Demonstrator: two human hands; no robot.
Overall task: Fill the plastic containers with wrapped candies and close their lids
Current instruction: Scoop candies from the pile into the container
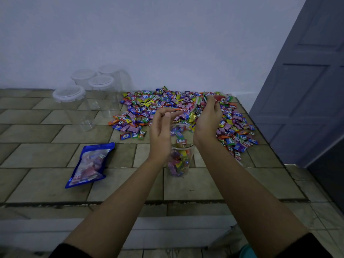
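Here, upright container (179,161), mouth upward.

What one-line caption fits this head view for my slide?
Both hands, left hand and right hand, tip wrapped candies into a clear container on the tiled counter.

bare forearms (119,200), black sleeves (305,244)

"Relaxa" reads on a green wrapper (181,141) at the mouth of the open container (179,164), and again on several candies in the pile (178,107), some upside down. Print on the blue pouch (91,164) is too blurred to read.
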